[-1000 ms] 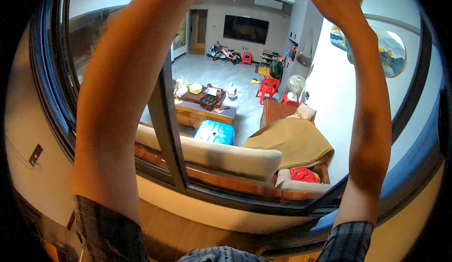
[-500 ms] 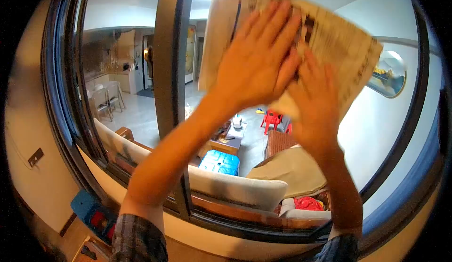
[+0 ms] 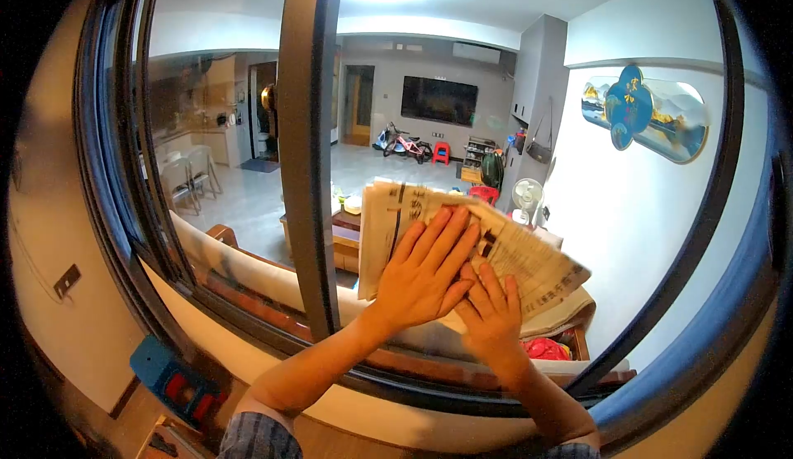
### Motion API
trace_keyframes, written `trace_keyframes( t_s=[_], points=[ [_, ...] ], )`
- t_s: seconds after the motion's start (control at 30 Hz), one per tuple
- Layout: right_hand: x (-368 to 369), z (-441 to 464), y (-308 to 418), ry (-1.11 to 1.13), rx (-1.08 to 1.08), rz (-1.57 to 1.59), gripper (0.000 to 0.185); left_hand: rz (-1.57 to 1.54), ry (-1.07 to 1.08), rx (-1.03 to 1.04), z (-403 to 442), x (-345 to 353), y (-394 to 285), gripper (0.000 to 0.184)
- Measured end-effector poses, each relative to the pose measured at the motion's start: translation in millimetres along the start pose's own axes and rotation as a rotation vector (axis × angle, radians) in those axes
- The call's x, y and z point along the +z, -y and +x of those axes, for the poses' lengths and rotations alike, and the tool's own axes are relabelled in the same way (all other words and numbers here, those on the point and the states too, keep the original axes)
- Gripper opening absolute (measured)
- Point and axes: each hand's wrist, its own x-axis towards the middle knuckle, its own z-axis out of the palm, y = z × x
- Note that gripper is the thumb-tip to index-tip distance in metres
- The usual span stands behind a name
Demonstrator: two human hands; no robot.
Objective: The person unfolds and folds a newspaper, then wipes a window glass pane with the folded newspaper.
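Observation:
A folded sheet of newspaper (image 3: 541, 265) lies against the window glass (image 3: 462, 38), low in the pane. My left hand (image 3: 425, 273) rests flat on the paper, its fingers stretched up and slightly apart. Just to the right and a little lower, my right hand (image 3: 494, 314) is also spread flat on the newspaper, its fingertips near the left thumb. Both palms face the glass and are hidden.
A dark window frame post (image 3: 310, 153) stands left of my hands. Through the glass appear a sofa back (image 3: 239, 248), a television (image 3: 439, 100), a fan (image 3: 527, 195) and a wall picture (image 3: 677, 120). A blue stool (image 3: 169, 376) stands at the lower left.
Both hands have moved down the pane with the newspaper, from its upper part to its lower part. The television and the whole wall picture now show above them.

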Motion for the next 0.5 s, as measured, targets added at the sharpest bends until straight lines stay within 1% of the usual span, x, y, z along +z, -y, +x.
trace_keyframes(
  t_s=[0.2, 0.23, 0.33, 0.37, 0.4, 0.47, 0.5],
  points=[
    [9, -59, 30, 0.062, -0.010, 0.020, 0.026, -0.029, 0.122, -0.030, -84, 33, -19, 0.064],
    [10, -75, 39, 0.099, 0.022, 0.092, 0.026, -0.042, 0.143, -0.038, -106, 42, -26, 0.064],
    [16, -135, 59, 0.254, 0.040, 0.140, 0.027, -0.153, 0.192, -0.049, -181, 72, -44, 0.062],
    [19, -154, 66, 0.306, 0.070, 0.181, 0.028, -0.203, 0.206, -0.049, -200, 73, -49, 0.062],
    [15, -161, 75, 0.323, 0.077, 0.211, 0.029, -0.171, 0.256, -0.025, -212, 64, -53, 0.061],
    [6, -175, 82, 0.357, 0.085, 0.275, 0.031, -0.274, 0.276, -0.048, -225, 55, -63, 0.064],
    [0, -179, 86, 0.382, 0.064, 0.246, 0.032, -0.310, 0.277, -0.077, -223, 47, -68, 0.065]
  ],
)
